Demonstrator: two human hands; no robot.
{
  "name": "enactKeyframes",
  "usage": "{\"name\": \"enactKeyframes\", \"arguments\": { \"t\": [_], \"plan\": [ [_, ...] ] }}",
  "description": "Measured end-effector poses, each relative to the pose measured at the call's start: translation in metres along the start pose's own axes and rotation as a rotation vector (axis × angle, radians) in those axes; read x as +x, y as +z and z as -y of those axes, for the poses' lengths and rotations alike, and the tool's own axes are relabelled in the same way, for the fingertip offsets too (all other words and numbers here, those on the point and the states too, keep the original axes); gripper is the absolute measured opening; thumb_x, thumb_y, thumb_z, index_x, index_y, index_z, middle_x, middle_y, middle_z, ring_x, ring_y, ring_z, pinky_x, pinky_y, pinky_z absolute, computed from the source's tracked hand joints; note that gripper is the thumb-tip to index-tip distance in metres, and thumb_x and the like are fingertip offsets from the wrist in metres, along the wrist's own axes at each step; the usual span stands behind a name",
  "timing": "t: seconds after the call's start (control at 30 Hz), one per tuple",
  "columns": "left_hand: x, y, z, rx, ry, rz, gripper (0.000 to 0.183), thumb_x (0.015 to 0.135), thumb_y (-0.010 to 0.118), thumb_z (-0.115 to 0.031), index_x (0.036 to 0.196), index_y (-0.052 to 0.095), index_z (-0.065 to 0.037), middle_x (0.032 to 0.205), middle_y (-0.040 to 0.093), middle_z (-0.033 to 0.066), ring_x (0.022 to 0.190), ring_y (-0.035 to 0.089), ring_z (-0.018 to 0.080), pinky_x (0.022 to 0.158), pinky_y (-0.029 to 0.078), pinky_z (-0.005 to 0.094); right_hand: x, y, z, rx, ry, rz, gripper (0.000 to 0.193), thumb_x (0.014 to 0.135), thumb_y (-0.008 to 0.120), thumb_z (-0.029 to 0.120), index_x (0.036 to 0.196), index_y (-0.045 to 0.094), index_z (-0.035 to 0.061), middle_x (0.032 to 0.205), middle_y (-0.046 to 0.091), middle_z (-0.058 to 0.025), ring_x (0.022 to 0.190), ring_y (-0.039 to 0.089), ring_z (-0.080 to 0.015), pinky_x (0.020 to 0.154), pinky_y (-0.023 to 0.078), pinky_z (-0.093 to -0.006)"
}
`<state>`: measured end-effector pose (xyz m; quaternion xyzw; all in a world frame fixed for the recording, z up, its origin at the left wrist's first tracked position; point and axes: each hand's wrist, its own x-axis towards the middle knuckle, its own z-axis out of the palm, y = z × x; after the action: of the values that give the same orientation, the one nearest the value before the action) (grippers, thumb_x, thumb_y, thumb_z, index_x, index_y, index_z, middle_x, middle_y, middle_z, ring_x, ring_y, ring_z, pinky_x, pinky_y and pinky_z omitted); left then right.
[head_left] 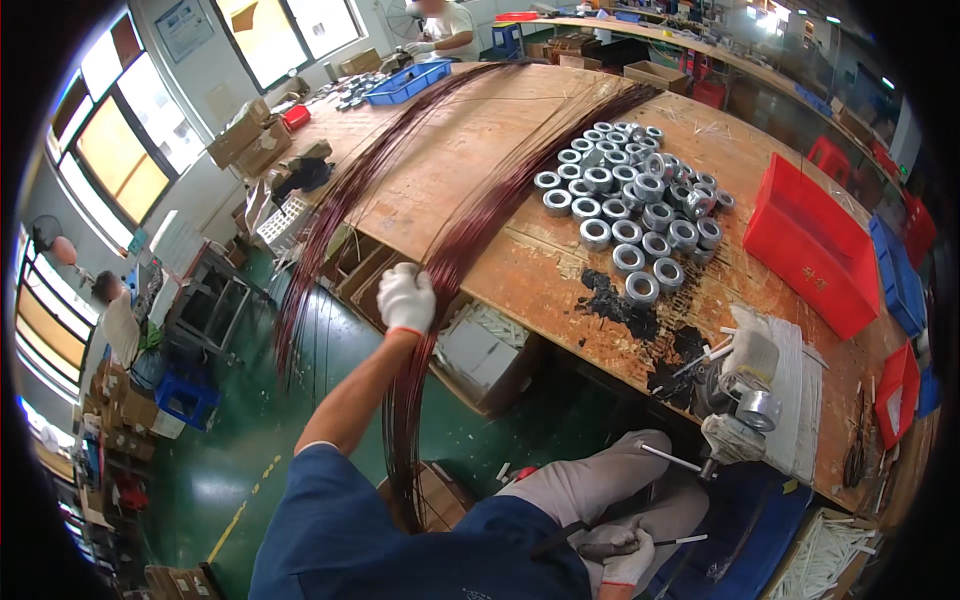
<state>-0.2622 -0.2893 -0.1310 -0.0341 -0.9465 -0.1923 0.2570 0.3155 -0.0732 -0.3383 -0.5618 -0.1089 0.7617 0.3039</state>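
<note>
My left hand, in a white glove, is at the table's near edge against a long bundle of dark red wires. Its fingers are curled, and whatever they pinch is hidden. The wires run from the far side of the table and hang over its edge toward the floor. Low in front of my lap, my gloved right hand is closed around a dark tool; a thin white stick points right from that hand. Close to my knee, a clamp-like fixture holds a silver ring at the table edge.
Many silver metal rings crowd the wooden table. A second wire bundle hangs to the left. Red bins and a blue bin stand right. Beneath the table is an open box. A co-worker sits beyond.
</note>
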Motion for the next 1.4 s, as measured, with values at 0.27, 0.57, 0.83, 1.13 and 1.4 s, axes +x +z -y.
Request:
{"name": "enactKeyframes", "arguments": {
  "t": [0.27, 0.57, 0.83, 1.13, 1.4],
  "plan": [
    [0.02, 0.015, 0.072, -0.22, -0.011, 0.308, 0.028, 0.098, 0.066, -0.033, 0.105, 0.075, -0.007, 0.1, 0.075, 0.0234, 0.101, 0.072, 0.0428, 0.09, 0.056, 0.0505, -0.033, 0.034, 0.005, -0.051, 0.141, -0.046, 0.025, 0.107, 0.055, 0.028, 0.09, 0.06, 0.0103, 0.066, 0.056, -0.0039, 0.054, 0.054, -0.02, 0.053, 0.049, -0.0369],
    [0.036, 0.002, 0.049, -0.11, 0.096, 0.28, 0.027, 0.097, 0.068, -0.034, 0.1, 0.075, -0.009, 0.104, 0.076, 0.0218, 0.1, 0.073, 0.0415, 0.089, 0.057, 0.0526, -0.116, 0.092, 0.026, -0.128, -0.006, 0.126, 0.02, 0.101, 0.052, 0.015, 0.101, 0.068, 0.0028, 0.064, 0.057, -0.0061, 0.057, 0.056, -0.0203, 0.056, 0.049, -0.0346],
    [0.041, 0.015, 0.062, -0.178, -0.063, 0.337, 0.023, 0.091, 0.069, -0.028, 0.099, 0.077, -0.008, 0.098, 0.077, 0.0216, 0.099, 0.074, 0.0404, 0.089, 0.058, 0.0484, -0.073, 0.051, 0.003, -0.103, -0.053, 0.234, 0.027, 0.102, 0.052, 0.015, 0.115, 0.071, 0.0004, 0.063, 0.055, -0.0039, 0.055, 0.054, -0.0167, 0.055, 0.047, -0.0315],
    [0.052, 0.001, 0.044, 0.379, 0.389, 0.115, 0.02, 0.093, 0.063, -0.019, 0.104, 0.067, -0.002, 0.094, 0.074, 0.021, 0.088, 0.077, 0.0387, 0.075, 0.062, 0.0522, -0.13, 0.084, 0.014, -0.348, -0.278, 0.345, 0.025, 0.101, 0.053, 0.006, 0.119, 0.071, 0.002, 0.065, 0.058, -0.0019, 0.055, 0.054, -0.0131, 0.054, 0.047, -0.0283],
    [-0.038, -0.182, -0.228, -1.251, -0.246, 1.048, 0.012, 0.103, 0.064, -0.023, 0.102, 0.06, -0.012, 0.068, 0.039, -0.0075, 0.048, 0.037, 0.0064, 0.04, 0.028, 0.0265, -0.172, 0.176, 0.011, -0.868, -0.939, 0.965, 0.047, 0.11, 0.049, 0.004, 0.155, 0.041, -0.0062, 0.124, 0.074, -0.0234, 0.105, 0.076, -0.0277, 0.087, 0.06, -0.0364]
  ]
}}
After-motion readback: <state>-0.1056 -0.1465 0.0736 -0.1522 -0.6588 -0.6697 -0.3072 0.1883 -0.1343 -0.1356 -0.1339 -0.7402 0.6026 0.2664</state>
